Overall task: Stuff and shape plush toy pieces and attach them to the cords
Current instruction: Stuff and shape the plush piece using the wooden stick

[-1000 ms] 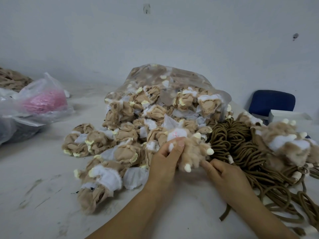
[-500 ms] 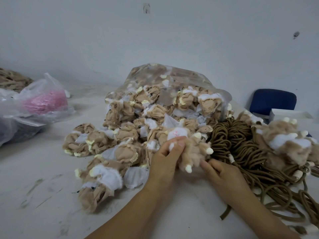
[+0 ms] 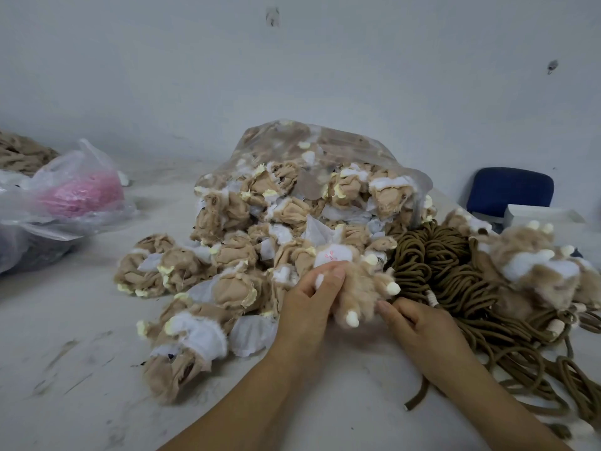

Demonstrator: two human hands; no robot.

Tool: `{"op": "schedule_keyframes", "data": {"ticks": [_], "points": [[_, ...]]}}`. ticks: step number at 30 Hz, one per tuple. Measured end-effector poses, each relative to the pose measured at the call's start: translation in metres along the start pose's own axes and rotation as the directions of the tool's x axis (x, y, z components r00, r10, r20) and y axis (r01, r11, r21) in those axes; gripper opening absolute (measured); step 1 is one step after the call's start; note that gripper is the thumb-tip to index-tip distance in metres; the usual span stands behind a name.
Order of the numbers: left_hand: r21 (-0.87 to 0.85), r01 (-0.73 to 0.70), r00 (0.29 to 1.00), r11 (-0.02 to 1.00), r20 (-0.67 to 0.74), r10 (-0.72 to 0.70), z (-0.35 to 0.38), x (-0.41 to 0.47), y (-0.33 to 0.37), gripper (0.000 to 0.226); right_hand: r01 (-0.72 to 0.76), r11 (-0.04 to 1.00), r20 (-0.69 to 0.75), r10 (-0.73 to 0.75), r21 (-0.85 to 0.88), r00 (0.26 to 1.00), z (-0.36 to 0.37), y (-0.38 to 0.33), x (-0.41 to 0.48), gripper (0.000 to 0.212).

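Both hands grip a tan plush piece point(image 3: 364, 288) on the white surface point(image 3: 81, 369): left hand point(image 3: 309, 304), right hand point(image 3: 419, 330), brown cords point(image 3: 455, 281) just beside.

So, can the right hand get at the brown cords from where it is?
Probably yes: the brown cords lie right beside the right hand, with nothing between them. It would first have to let go of the plush piece.

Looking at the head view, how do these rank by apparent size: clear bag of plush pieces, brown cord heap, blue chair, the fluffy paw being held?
1. clear bag of plush pieces and brown cord heap: alike; cords run off frame.
2. blue chair and fluffy paw: alike; the chair is farther and partly hidden.
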State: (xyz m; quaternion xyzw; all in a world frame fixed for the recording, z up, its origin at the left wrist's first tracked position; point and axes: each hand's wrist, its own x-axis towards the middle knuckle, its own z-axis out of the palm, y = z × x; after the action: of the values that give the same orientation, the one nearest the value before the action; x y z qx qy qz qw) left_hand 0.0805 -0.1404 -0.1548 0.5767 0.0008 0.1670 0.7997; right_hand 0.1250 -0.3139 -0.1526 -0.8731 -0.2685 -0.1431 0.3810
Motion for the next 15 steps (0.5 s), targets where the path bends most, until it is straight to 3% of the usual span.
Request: {"op": "schedule_keyframes", "data": {"ticks": [15], "points": [[0.158,-0.095,0.995,0.983,-0.023,0.1,0.0015,-0.003,0.0033,0.018,0.051,0.984,0.0,-0.052,-0.169,0.999,-0.0012,-0.0001,0.0004,0.065]]}}
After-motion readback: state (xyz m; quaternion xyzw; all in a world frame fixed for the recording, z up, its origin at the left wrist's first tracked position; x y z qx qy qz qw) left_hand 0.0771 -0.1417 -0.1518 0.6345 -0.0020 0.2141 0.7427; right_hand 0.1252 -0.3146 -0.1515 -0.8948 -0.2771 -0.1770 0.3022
